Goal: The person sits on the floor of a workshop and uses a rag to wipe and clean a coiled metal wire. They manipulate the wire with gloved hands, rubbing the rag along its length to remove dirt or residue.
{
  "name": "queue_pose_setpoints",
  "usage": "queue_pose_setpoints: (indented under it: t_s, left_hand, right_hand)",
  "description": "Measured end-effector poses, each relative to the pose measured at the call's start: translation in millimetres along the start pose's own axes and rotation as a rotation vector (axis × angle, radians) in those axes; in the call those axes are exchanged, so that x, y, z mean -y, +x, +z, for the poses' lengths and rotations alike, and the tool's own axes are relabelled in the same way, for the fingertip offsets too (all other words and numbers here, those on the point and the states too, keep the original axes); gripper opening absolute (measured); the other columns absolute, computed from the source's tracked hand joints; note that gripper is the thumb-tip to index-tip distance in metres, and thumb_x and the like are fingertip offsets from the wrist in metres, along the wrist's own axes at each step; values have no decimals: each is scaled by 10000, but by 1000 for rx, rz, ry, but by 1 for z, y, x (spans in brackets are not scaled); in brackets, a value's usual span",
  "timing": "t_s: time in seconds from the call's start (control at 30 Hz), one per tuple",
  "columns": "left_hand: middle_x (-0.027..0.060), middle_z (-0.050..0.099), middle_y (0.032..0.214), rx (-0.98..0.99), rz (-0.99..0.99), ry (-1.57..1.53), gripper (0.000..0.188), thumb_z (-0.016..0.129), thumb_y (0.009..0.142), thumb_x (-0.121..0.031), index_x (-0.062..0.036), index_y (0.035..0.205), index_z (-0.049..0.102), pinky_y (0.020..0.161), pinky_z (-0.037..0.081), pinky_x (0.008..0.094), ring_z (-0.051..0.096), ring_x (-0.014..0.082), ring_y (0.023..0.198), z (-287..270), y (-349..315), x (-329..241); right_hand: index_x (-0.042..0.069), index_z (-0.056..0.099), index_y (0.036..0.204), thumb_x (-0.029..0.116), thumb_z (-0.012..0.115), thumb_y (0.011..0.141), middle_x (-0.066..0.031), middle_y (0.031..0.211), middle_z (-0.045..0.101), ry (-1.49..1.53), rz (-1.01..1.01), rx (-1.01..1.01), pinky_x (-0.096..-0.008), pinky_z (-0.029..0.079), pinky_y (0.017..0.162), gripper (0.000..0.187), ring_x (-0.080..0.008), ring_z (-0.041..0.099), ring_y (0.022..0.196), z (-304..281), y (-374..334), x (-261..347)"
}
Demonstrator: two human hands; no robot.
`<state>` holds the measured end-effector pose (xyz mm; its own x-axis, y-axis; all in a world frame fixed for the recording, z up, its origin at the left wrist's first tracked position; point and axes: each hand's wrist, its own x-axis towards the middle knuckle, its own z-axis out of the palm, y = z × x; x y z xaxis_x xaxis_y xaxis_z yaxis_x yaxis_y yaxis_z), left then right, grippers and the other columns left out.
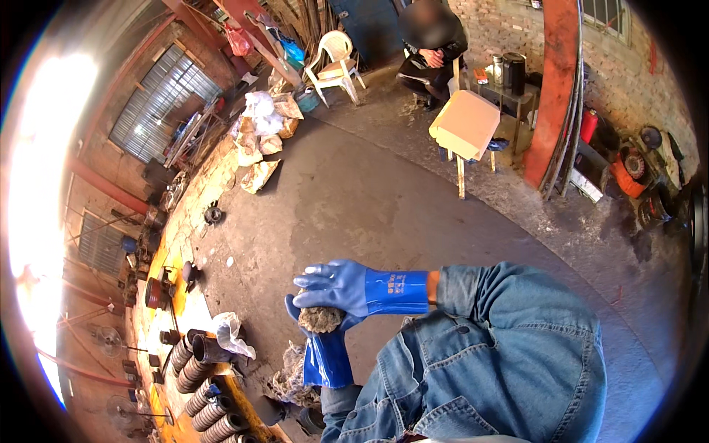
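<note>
Both my hands wear blue rubber gloves with long cuffs and are together in front of my denim jacket. My right hand [336, 286] lies over the top of a rough, grey-brown lump [320, 319], its fingers bent round it. From below, my left hand [294, 308] cups the same lump; most of its fingers are hidden behind the lump and the right glove. The lump may be a wad of fibre or a stone; I cannot tell which. Just below the left cuff lies a heap of tangled, stringy grey fibre [289, 378].
Ribbed dark cylindrical parts [193, 373] stand in rows at lower left, beside a crumpled white plastic bag [233, 336]. Paper sacks [251, 144] are piled farther off. A seated person [432, 55] is at the back, near a cardboard-topped stand [467, 124] and a red post [552, 96].
</note>
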<state>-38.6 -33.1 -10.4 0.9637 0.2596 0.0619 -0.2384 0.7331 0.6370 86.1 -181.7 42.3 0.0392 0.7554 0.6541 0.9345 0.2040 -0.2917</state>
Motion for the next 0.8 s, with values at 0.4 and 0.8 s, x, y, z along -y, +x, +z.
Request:
queue_pose_setpoints:
  t_s: [0.4, 0.8]
  left_hand:
    - [161, 233, 1666, -472, 252, 816, 760, 590, 1012, -292, -150, 1624, 162, 1169, 286, 533, 282, 317, 1511, 46, 21, -4]
    - [186, 472, 1455, -234, 461, 1645, 882, 650, 867, -130, -77, 1602, 165, 1046, 473, 356, 561, 264, 1248, 93, 41, 33]
  right_hand:
    - [38, 594, 1310, 304, 719, 928, -75, 1142, 665, 1401, 720, -273, -358, 505, 945, 482, -171, 623, 1059, -24, -10, -53]
    - [35, 599, 1324, 369, 619, 1008, -94, 1224, 671, 1918, 953, -379, -343, 494, 1030, 460, -183, 635, 1115, 3, -15, -43]
